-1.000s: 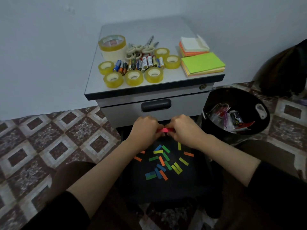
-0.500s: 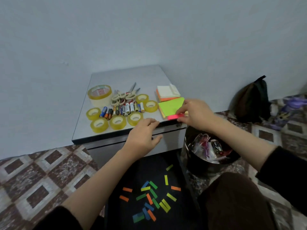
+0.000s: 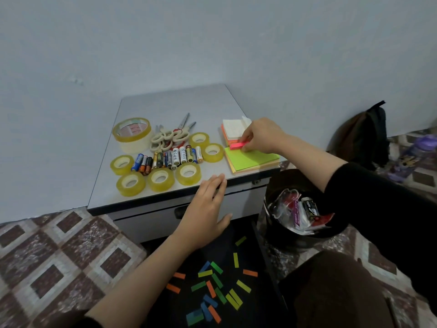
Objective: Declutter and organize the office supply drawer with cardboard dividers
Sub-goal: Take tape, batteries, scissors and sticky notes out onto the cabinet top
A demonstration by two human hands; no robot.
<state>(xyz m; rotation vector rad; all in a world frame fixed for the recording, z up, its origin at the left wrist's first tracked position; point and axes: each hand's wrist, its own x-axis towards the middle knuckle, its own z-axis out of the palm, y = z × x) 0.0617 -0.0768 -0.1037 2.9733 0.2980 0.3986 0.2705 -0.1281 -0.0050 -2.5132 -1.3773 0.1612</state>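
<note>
Head view: right hand pinches pink sticky-flag stack at green sticky-note pad's far edge. Left hand released, fingers straight, over tabletop's near edge.

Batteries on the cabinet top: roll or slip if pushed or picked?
The batteries lie on their sides in a tight row, so a sideways push probably rolls them; the tape rolls at either end may stop them. Smooth round casings could slip in a loose pinch. Likely rigid, heavy for size.
</note>
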